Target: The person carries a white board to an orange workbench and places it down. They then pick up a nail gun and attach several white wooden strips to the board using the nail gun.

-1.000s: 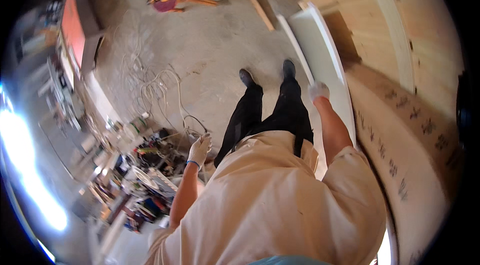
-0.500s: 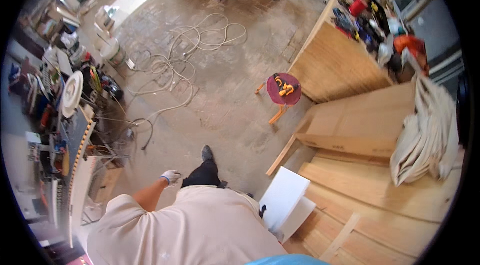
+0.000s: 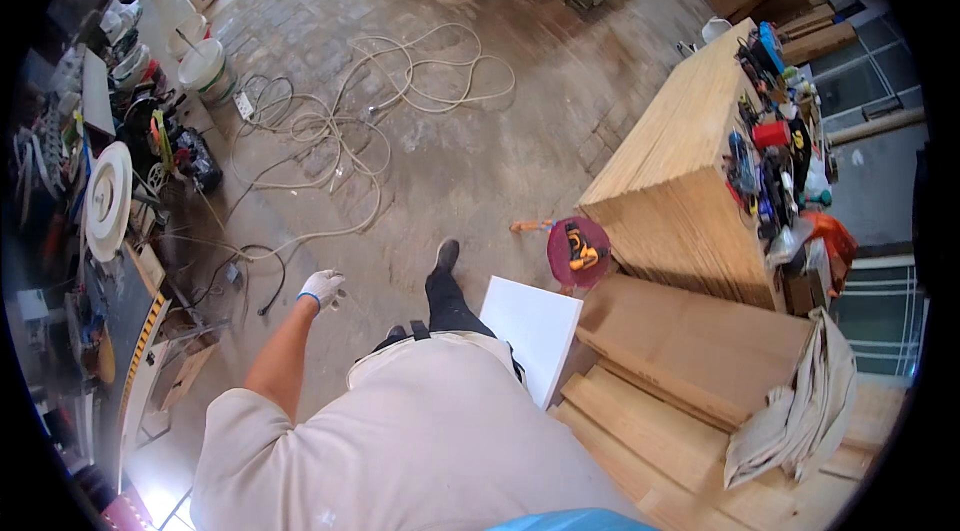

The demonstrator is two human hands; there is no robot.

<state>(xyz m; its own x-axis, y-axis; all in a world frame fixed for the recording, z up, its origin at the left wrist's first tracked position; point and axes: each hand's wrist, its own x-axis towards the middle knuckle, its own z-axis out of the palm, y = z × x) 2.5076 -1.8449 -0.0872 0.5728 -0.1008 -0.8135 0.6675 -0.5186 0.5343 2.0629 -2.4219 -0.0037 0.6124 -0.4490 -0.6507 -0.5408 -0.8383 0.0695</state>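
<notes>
White panel point(image 3: 532, 337) at lower centre, close against the person's right side.
From the left, a smooth pale disc point(image 3: 108, 201) leans amid clutter; loose cable point(image 3: 335, 136) coils across rough floor; the left hand point(image 3: 323, 288), in a knit glove, hangs with fingers loosely parted, apparently unloaded. The flat, rectangular panel is probably borne by the right hand, hidden, so its grip I cannot tell. Next, a round maroon stool point(image 3: 557, 253) carries a yellow-black drill point(image 3: 580, 249), perhaps for easy reach; rightward, layered wooden sheets point(image 3: 690, 231) prop up tools.
</notes>
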